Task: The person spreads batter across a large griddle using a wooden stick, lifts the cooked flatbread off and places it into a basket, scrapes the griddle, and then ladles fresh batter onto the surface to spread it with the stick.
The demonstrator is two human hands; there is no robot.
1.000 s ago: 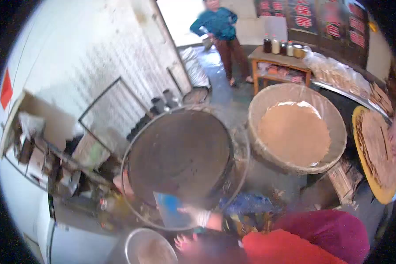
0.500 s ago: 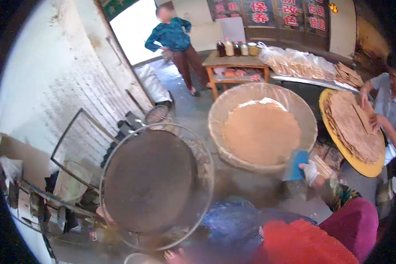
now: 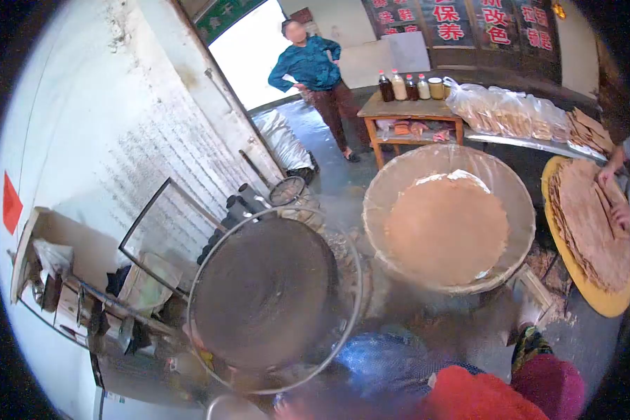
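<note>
At the bottom edge my left hand point(image 3: 284, 406) is a pinkish blur beside the rim of a metal bowl point(image 3: 224, 407); its fingers cannot be made out. My right arm, in a patterned sleeve point(image 3: 532, 344), reaches toward the floor area below the large lined basket point(image 3: 372, 241), which holds a tan, powdery mass point(image 3: 446, 227). Beyond that sleeve my right hand is too blurred to tell its fingers or what it holds. A round dark griddle point(image 3: 262, 290) inside a metal ring point(image 3: 357, 294) lies left of centre.
Another person point(image 3: 311, 66) stands by the doorway. A co-worker's hands point(image 3: 619, 210) touch brown flat sheets point(image 3: 591, 224) on a yellow round board point(image 3: 595, 301). Bottles point(image 3: 399, 85) stand on a wooden table point(image 3: 406, 108); bagged goods point(image 3: 514, 112) lie beside it. Shelving point(image 3: 28, 255) is at left.
My right hand, with the blue scraper, swung from the griddle to the basket's right side; now the scraper no longer shows. The view turned right, then partly back left.
</note>
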